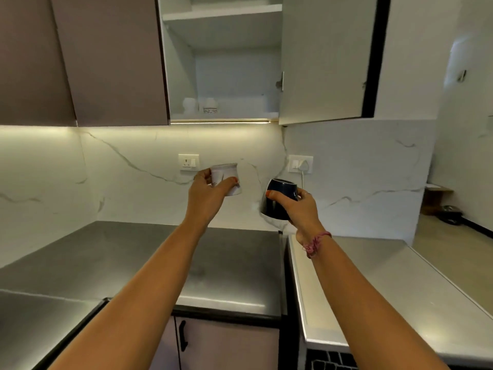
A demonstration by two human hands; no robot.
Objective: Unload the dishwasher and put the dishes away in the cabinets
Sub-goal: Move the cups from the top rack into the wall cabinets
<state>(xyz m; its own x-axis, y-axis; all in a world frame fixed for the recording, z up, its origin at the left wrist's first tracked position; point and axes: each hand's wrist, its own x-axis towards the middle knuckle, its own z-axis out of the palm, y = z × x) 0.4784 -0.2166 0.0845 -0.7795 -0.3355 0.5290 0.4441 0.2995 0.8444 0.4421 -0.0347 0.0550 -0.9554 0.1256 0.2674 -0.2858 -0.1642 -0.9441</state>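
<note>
Gripping white cup (226, 180) in left hand (206, 192), navy cup (280, 198) in right hand (300, 206); markings perhaps unreadable.

White cup (226, 180) upside down, tilted, raised above grey counter, dark blue cup (280, 200) to its right, also inverted, tilted, below open cabinet (224, 62)

You are standing in a home kitchen. Brown wall cabinets (80, 60) hang over a marble-look backsplash (120, 166) with lit strips beneath, one cabinet (221, 62) open on white shelves holding what seem to be cups (200, 104). Wall sockets (188, 162) sit above the steel table (120, 257), with a cupboard door (226, 345) below.
</note>
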